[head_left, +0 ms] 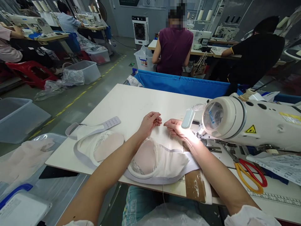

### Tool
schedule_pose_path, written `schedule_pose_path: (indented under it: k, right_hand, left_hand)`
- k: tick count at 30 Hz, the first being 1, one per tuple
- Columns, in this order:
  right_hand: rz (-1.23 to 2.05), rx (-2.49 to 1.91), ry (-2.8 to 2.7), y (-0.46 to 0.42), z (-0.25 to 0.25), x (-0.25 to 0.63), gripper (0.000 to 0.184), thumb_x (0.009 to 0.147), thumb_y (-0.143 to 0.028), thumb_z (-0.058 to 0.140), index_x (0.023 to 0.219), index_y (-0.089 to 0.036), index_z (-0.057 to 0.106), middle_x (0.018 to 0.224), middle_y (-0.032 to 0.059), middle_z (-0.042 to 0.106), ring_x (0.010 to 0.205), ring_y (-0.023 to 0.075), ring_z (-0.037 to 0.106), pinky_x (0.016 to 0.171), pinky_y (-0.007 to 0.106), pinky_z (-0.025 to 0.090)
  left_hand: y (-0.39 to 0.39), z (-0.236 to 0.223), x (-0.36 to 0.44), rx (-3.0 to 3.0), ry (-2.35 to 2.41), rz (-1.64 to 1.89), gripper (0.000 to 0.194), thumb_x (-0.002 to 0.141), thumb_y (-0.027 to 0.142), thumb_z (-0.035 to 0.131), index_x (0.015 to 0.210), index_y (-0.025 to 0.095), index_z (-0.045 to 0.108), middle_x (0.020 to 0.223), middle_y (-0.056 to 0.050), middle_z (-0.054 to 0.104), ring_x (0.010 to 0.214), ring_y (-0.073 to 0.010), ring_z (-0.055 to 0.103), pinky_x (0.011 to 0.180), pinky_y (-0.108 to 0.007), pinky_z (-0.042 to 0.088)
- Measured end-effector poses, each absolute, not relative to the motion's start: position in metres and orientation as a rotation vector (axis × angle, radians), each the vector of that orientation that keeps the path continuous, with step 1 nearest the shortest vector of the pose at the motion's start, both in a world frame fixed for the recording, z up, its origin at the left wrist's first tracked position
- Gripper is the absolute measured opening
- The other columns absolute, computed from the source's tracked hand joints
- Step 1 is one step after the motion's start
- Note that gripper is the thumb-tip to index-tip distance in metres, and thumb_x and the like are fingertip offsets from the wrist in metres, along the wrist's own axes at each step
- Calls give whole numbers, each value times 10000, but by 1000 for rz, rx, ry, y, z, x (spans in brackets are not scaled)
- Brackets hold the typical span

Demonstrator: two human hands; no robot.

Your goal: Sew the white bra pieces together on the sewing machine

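Observation:
My left hand (151,121) is raised above the white table, its thumb and fingertips pinched together; whatever they may hold is too small to make out. Close by on the right, my right hand (176,127) is closed in a pinch beside the sewing machine's needle area, lit by its lamp. A thin thread (163,191) runs down from the right fingers, over the bra and past the table edge. Below my forearms lies a white bra (170,163) with pale pink cups and grey edging. Its other cup (109,147) and strap spread left, partly hidden by my left arm.
The sewing machine (254,122) fills the table's right side. Scissors (251,175) with red and yellow handles lie beneath it. A blue cloth bin (183,83) borders the far edge. Plastic boxes (21,116) stand at left; several people sit at other machines.

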State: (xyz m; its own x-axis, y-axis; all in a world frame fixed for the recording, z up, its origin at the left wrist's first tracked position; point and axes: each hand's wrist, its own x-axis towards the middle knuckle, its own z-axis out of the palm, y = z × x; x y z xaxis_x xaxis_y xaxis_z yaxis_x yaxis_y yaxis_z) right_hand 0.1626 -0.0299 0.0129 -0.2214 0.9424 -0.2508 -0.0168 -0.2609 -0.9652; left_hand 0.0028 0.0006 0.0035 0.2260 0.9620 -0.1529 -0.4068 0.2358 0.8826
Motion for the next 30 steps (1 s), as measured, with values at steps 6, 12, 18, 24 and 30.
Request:
schedule_pose_path:
  k: [6,12,18,24,30]
  right_hand:
    - [1018,-1484,-1557,-41,14,177,179,759,-352,497,636,-222,490,486,-59,342,447,102,294,424,244,242]
    - [766,-1613,-1689,-58,7,193,243,737,-288,461,534,-221,346,504,-40,354,521,124,342,519,262,289]
    - [520,-1730,-1626,-76,-3,201,185,762,-234,446,579,-222,421,611,15,481,651,182,472,667,310,379]
    - [591,-1605,-1516,-74,-2,192,225,702,-168,451,899,-189,559,945,101,607,914,233,573,812,362,454]
    - [1060,-1432,-1477,-68,-4,193,266,803,-378,457,995,-199,503,618,-6,626,438,146,529,412,274,441]
  left_hand:
    - [0,3,3,896,827,990,219,755,348,709,782,148,625,664,-8,625,575,-80,580,556,-195,479]
    - [-6,4,12,1009,808,944,268,731,396,726,769,150,625,665,-15,631,565,-89,579,555,-213,475]
    - [-13,2,33,1061,842,925,239,775,377,689,775,149,617,679,-25,639,602,-101,607,610,-232,501]
    - [-10,0,52,1050,897,954,226,784,357,666,741,151,582,628,-9,614,556,-93,592,588,-227,492]
    - [-15,4,63,1159,843,965,195,765,322,662,710,158,572,576,8,593,544,-107,594,570,-234,485]
